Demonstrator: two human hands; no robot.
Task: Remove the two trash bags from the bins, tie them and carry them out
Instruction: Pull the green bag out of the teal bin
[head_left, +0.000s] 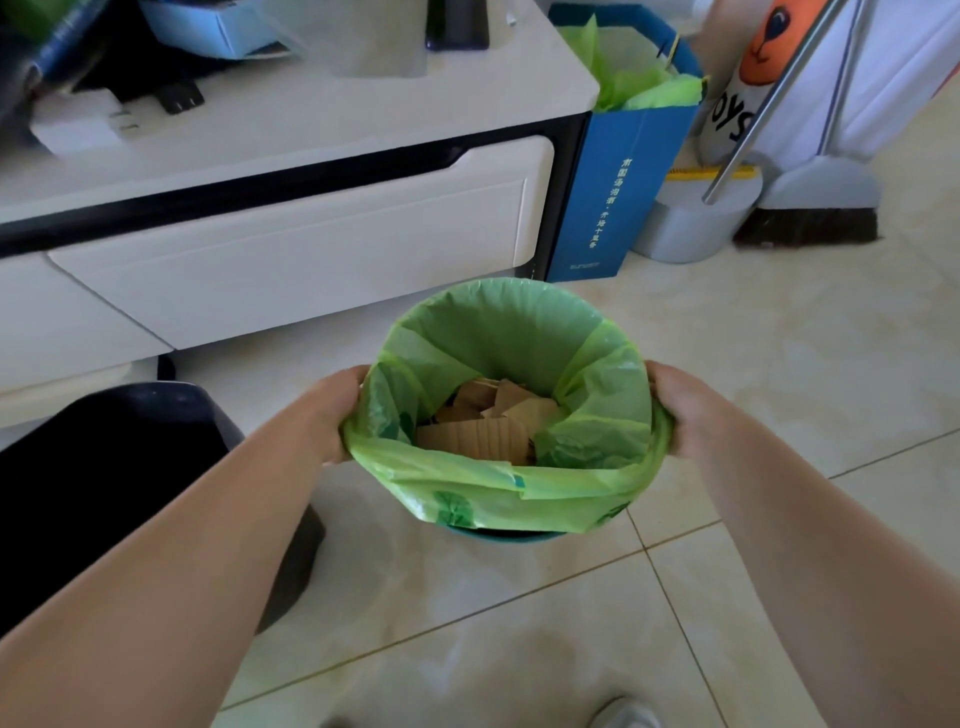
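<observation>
A green trash bag (498, 332) lines a round blue bin (501, 535) on the tiled floor in front of me. Brown cardboard scraps (478, 421) lie inside it. My left hand (337, 410) grips the bag's folded rim on the left side. My right hand (675, 405) grips the rim on the right side. A second green trash bag (631, 78) sits in a blue bin (675, 49) at the back, behind a cabinet corner, and is partly hidden.
A white cabinet (291, 249) with drawers stands to the left, cluttered on top. A blue paper bag (608, 192), a white pail (691, 228), a broom (810, 228) and a dustpan stand behind. A dark object (104, 467) lies at my left.
</observation>
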